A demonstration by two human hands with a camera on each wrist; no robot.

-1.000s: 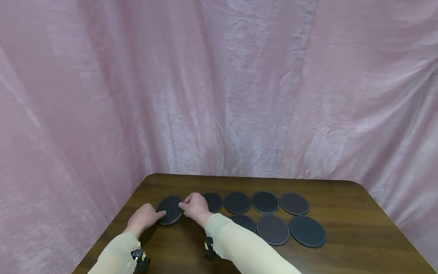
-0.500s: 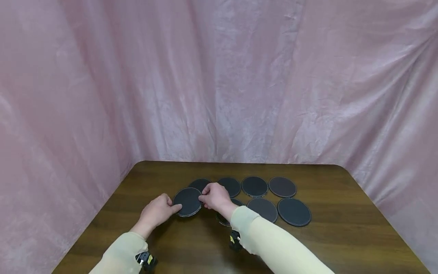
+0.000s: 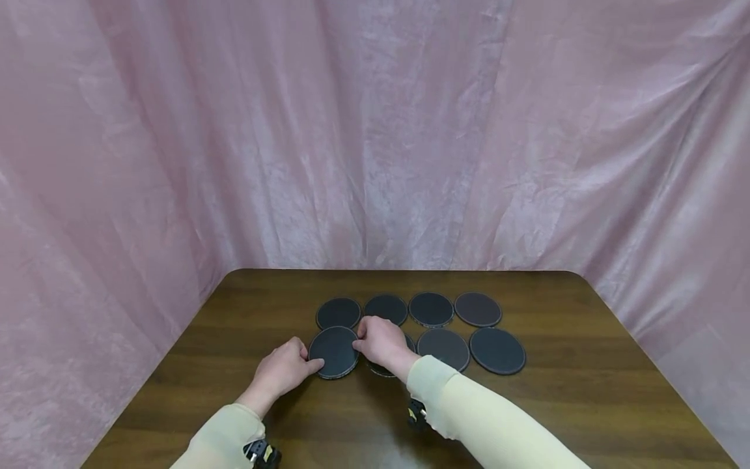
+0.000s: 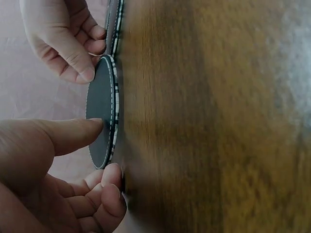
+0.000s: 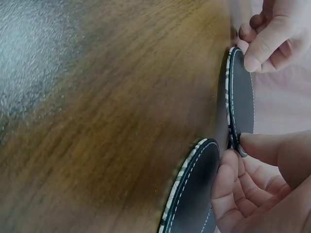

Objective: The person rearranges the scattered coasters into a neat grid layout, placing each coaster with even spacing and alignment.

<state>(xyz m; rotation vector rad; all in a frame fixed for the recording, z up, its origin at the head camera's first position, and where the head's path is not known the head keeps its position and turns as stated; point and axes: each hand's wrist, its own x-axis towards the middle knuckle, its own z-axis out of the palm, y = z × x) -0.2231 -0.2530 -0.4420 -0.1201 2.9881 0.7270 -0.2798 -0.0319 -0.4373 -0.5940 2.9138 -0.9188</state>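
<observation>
A round black coaster (image 3: pixel 333 352) with white edge stitching lies low over the table at the left end of the front row. My left hand (image 3: pixel 283 370) pinches its left edge, thumb on top and fingers below, as the left wrist view shows. On the opposite edge, my right hand (image 3: pixel 383 343) pinches the same coaster (image 5: pixel 243 94) between thumb and fingers. Another coaster (image 3: pixel 383 370) is partly hidden under my right hand. Beyond the held one, a dark coaster (image 3: pixel 338 313) lies flat in the back row.
More round coasters lie in two rows on the brown wooden table (image 3: pixel 586 391): one brownish (image 3: pixel 478 309) at the back right, one dark teal (image 3: pixel 497 350) at the front right. A pink curtain (image 3: pixel 363 130) hangs behind the table.
Both hands have carried the coaster rightward from the table's left side to the left end of the front row, and lowered it. The head view has shifted slightly.
</observation>
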